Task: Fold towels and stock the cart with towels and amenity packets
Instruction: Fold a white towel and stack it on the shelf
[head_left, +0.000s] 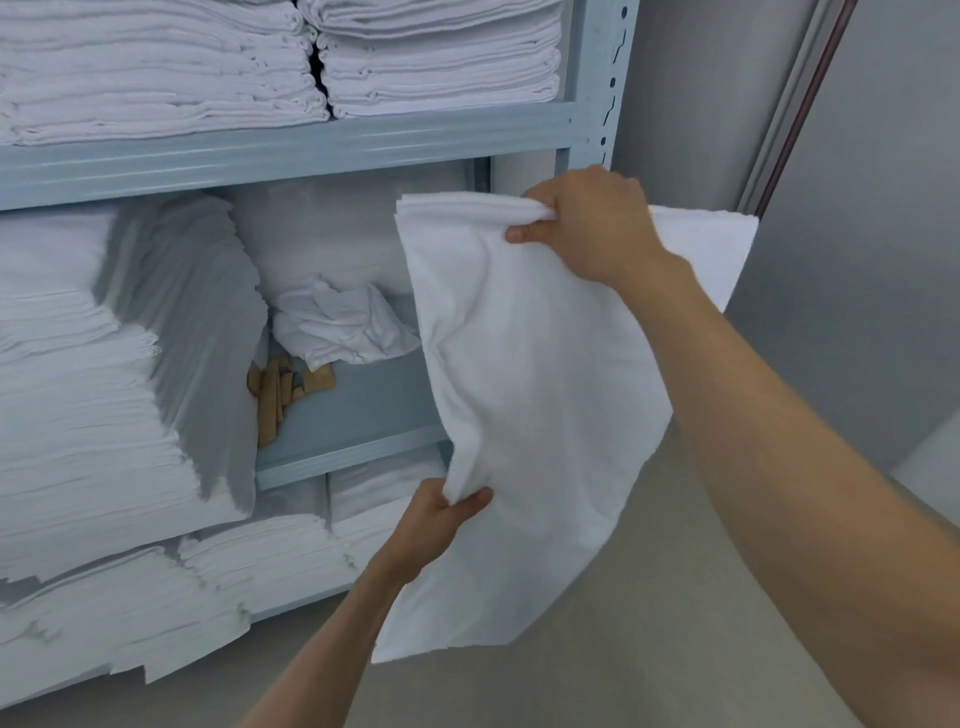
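Towel (530, 364): white, hanging in the air in front of the rack's (291, 148) right end, by the mid shelf; not resting on anything.
R hand (587, 228): you're pinching the bunched top edge, thumb under, fingers curled over.
L hand (441, 514): you're pinching a low fold of the towel w/ thumb & fingers. Hands well apart, one high, one low, both clamped on the same cloth.
Step (my read): mid-fold, prob. lining up edges before halving.
Mid shelf: crumpled cloth (337, 327) at back, tan packets (280, 389) below it, tall white stack (104, 374) at left.
Cart: not in view.
Risk 1: bottom corner hangs loose below your L hand; could drag or fold crooked if edges aren't matched.
Risk 2: top edge is bunched, so a layer could slip out of your R pinch.
Risk 3: swinging cloth could snag the rack's post or knock the crumpled cloth.
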